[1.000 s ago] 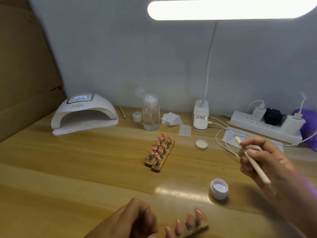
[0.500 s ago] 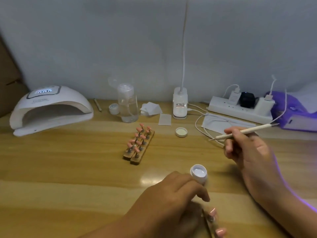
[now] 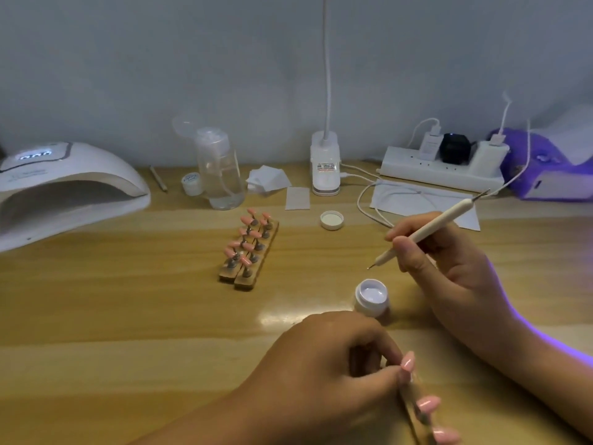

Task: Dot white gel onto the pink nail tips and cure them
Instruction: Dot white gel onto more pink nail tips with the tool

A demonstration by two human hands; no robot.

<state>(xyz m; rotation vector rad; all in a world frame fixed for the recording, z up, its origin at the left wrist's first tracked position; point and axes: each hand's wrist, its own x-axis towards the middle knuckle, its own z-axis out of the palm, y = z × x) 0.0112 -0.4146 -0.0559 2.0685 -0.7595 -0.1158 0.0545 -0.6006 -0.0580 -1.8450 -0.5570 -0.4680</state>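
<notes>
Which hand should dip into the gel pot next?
Right hand: it holds the dotting pen, tip close to the open gel pot. Left hand is busy gripping the nail strip.

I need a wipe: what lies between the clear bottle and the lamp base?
A pile of white wipes; the head view shows it.

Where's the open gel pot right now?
Head view, right of centre: the gel pot sits between the left hand and right hand, near the dotting tool tip.
</notes>
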